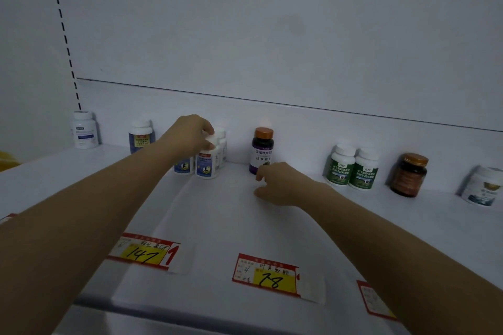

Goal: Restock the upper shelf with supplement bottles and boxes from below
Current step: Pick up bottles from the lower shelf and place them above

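1. The white shelf (217, 212) is seen from above; bottles are ranged along its back edge.
2. The left hand (190, 134) is closed over the white cap of a blue-labelled bottle (207, 164), which stands upright among similar bottles.
3. The right hand (277, 183) is held loosely curled, grasping nothing, just before a purple bottle (261, 151) with an orange cap; contact cannot be confirmed.
4. Two green-labelled bottles (351, 170) are set further right.
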A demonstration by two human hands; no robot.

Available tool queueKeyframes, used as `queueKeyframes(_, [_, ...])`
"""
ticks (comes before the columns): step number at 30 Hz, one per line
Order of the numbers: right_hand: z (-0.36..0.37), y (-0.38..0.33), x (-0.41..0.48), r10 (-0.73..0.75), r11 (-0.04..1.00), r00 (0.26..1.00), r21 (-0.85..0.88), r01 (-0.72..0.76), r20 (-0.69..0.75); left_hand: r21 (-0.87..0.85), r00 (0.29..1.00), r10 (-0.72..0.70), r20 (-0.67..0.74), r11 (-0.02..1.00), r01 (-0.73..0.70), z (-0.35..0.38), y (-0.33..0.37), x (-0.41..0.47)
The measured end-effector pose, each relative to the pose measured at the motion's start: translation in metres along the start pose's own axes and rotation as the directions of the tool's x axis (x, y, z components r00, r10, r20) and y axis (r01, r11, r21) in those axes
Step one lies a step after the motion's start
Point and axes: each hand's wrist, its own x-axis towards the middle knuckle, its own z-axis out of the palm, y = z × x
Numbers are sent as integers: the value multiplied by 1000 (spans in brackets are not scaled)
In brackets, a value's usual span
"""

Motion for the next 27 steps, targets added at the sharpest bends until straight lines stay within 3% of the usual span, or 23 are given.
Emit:
queueKeyframes(3, [0,-3,-2,15,1000,1000,-22,-14,9,134,998,55,-22,990,-52,2,-2,-5])
queueKeyframes(7, [-4,-7,-10,41,998,999,-55,-41,-4,159,952,273,-138,955,-251,3,5,-24])
queueKeyframes(9, [-8,-8,-19,55,997,998,-60,-55,-16,212,949,307,-65,934,-287,6,13,-37])
queueKeyframes(13, [-19,-6,-50,76,993,997,-91,-78,-28,294,966,152,208,932,-210,10,31,-66])
queueKeyframes(17, [-29,3,-98,107,988,994,-112,-111,-39,274,939,37,341,952,-137,7,53,-97])
queueKeyframes(22, [-41,21,-178,120,982,990,-136,-129,-69,286,927,24,373,948,-140,-3,98,-146])
queueKeyframes(27, [-39,44,-264,112,982,988,-142,-126,-106,255,950,114,291,948,-192,-10,162,-213])
